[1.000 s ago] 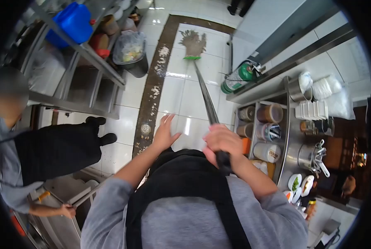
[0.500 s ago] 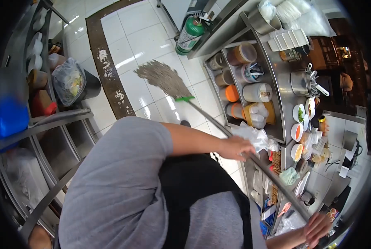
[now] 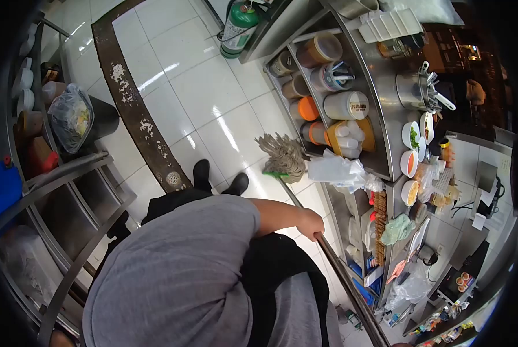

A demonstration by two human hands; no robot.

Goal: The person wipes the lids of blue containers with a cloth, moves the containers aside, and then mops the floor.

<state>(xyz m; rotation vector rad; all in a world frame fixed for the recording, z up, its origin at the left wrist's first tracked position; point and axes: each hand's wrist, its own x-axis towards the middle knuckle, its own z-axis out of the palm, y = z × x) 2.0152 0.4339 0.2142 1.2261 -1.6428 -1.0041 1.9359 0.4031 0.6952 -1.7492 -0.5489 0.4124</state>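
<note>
A mop [image 3: 285,153] with grey-beige strings and a green clamp rests on the white tile floor, close to the foot of the steel shelf unit. Its long metal handle slants down to the lower right. Around the middle of the handle, my left hand [image 3: 310,224] is closed in a fist, the arm crossing in front of my body. Only a sliver of my right hand [image 3: 399,345] shows at the bottom edge, beside the upper end of the handle; its fingers are mostly cut off.
Right of the mop, a steel shelf unit [image 3: 380,115] holds several tubs, with bowls on top. A white plastic bag [image 3: 337,170] hangs near the mop. A fire extinguisher [image 3: 239,26] stands ahead. On the left are a lined bin [image 3: 103,115] and metal rack [image 3: 68,173]. My dark shoes [image 3: 236,184] are visible.
The mop head has swung right and closer, from the open floor to beside the shelf. My left hand has moved left and slightly down; my right hand has dropped mostly out of view.
</note>
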